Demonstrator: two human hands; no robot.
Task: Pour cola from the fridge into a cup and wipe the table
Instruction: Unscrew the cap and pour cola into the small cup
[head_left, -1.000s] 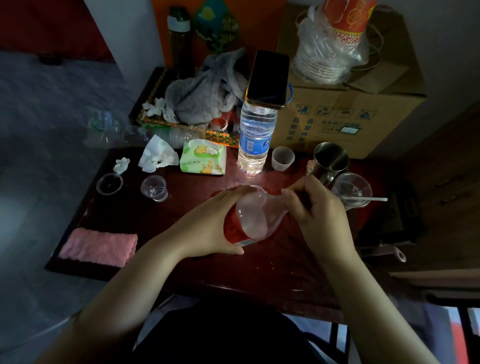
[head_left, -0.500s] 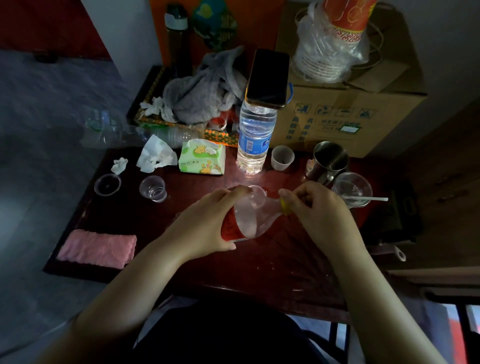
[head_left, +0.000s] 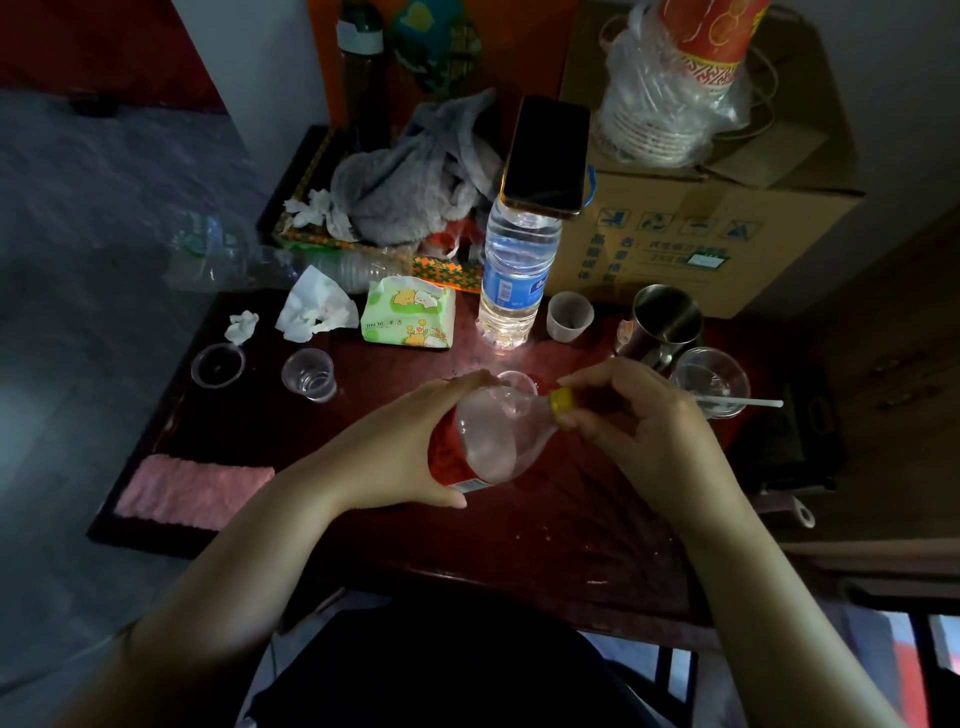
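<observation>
Head view | your left hand (head_left: 395, 447): fingers wrap the tilted cola bottle (head_left: 488, 441) above the tabletop (head_left: 545, 530) | right hand (head_left: 639, 431): fingers pinch its yellow cap (head_left: 561, 401) | risk: opened this tilted, cola spills short of the cup (head_left: 517, 382), seemingly just behind.

Bench (head_left: 545, 525): dark red wood, glossy, scuffed pale. Cola bottle (head_left: 488, 441): clear smooth plastic, glossy red label, yellow plastic cap (head_left: 561, 401). Pink cloth (head_left: 192, 491): nappy, matt. Mug (head_left: 665, 322): brushed metal, dull sheen. Box (head_left: 727, 228): matt brown cardboard. Tissue pack (head_left: 408, 317): shiny plastic film.
</observation>
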